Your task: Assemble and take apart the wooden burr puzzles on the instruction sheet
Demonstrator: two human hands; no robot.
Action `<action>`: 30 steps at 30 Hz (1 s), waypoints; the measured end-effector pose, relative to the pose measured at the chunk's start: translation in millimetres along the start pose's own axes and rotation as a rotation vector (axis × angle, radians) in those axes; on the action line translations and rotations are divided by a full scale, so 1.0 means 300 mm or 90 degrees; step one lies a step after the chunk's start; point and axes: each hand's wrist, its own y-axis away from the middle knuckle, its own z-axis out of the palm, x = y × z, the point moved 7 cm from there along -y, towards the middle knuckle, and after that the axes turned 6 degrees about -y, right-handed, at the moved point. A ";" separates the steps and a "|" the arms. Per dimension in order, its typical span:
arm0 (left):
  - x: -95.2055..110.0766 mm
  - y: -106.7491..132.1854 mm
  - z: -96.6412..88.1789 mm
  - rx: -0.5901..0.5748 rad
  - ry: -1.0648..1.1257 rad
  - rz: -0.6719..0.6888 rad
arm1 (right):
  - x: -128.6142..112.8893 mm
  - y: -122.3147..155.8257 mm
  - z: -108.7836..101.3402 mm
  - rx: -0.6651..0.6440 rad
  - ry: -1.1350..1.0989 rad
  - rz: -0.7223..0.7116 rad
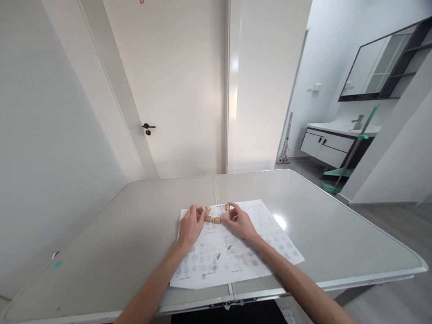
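Observation:
Pinched in the fingers of my left hand (pixel 191 226) is a small notched wooden block (pixel 206 209). My right hand (pixel 240 222) grips another notched wooden block (pixel 227 210), held upright between thumb and fingers. A third wooden block (pixel 213 220), with a gap cut in its middle, lies between the two hands, close to both sets of fingertips. Beneath the hands and blocks is a white printed sheet (pixel 211 281) covered with rows of small grey drawings and text lines. My fingers hide parts of the held blocks.
The sheet rests on a pale folding table (pixel 135 252) with a metal rim and a centre seam. Behind it stands a white door (pixel 182 90) with a black handle. A washbasin cabinet (pixel 327 144), a mop (pixel 287 139) and a green dustpan (pixel 330 186) are at the right.

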 end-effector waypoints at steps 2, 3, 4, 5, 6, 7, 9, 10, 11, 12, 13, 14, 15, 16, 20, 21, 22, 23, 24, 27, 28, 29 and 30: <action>-0.007 -0.006 -0.010 0.015 -0.030 0.004 | 0.001 0.003 0.013 -0.024 0.006 -0.007; -0.008 -0.008 -0.013 0.019 -0.043 0.009 | 0.001 0.005 0.020 -0.036 0.008 -0.010; -0.009 -0.010 -0.015 0.021 -0.054 0.014 | 0.000 0.007 0.026 -0.047 0.010 -0.013; -0.009 -0.010 -0.016 0.021 -0.063 0.020 | -0.001 0.009 0.031 -0.057 0.012 -0.016; -0.008 -0.010 -0.016 0.020 -0.069 0.027 | -0.003 0.012 0.036 -0.066 0.013 -0.019; -0.006 -0.008 -0.015 0.018 -0.074 0.033 | -0.007 0.015 0.041 -0.077 0.013 -0.021; -0.002 -0.006 -0.011 0.012 -0.077 0.042 | -0.018 0.023 0.051 -0.103 0.009 -0.023; 0.000 -0.005 -0.010 0.009 -0.077 0.045 | -0.026 0.028 0.057 -0.119 0.004 -0.024; 0.000 -0.004 -0.008 0.007 -0.075 0.047 | -0.035 0.034 0.063 -0.136 -0.002 -0.025; -0.001 -0.003 -0.007 0.005 -0.073 0.047 | -0.043 0.039 0.069 -0.153 -0.010 -0.025; -0.002 -0.003 -0.006 0.004 -0.071 0.045 | -0.050 0.044 0.074 -0.166 -0.019 -0.025; -0.003 -0.003 -0.004 0.003 -0.067 0.044 | -0.056 0.047 0.077 -0.173 -0.027 -0.025; -0.003 -0.003 -0.002 0.002 -0.061 0.045 | -0.059 0.048 0.077 -0.173 -0.033 -0.025; -0.001 -0.002 0.001 -0.001 -0.054 0.047 | -0.060 0.047 0.074 -0.165 -0.037 -0.024; 0.031 0.009 0.013 -0.019 -0.031 0.080 | -0.031 0.024 0.048 -0.092 -0.029 -0.008; 0.044 0.014 0.015 -0.022 -0.030 0.095 | -0.020 0.018 0.041 -0.073 -0.021 -0.003; 0.058 0.019 0.016 -0.025 -0.030 0.113 | -0.010 0.012 0.034 -0.056 -0.011 0.001; 0.072 0.025 0.016 -0.030 -0.030 0.132 | -0.002 0.008 0.028 -0.042 0.001 0.004; 0.086 0.030 0.018 -0.036 -0.029 0.153 | 0.005 0.005 0.023 -0.033 0.014 0.006; 0.115 0.044 0.025 -0.058 -0.030 0.208 | 0.015 0.003 0.017 -0.026 0.054 0.006; 0.122 0.048 0.028 -0.064 -0.032 0.224 | 0.016 0.004 0.017 -0.026 0.068 0.005; 0.126 0.051 0.031 -0.069 -0.035 0.238 | 0.014 0.006 0.017 -0.028 0.082 0.003; 0.130 0.053 0.033 -0.073 -0.039 0.250 | 0.012 0.007 0.017 -0.031 0.097 0.000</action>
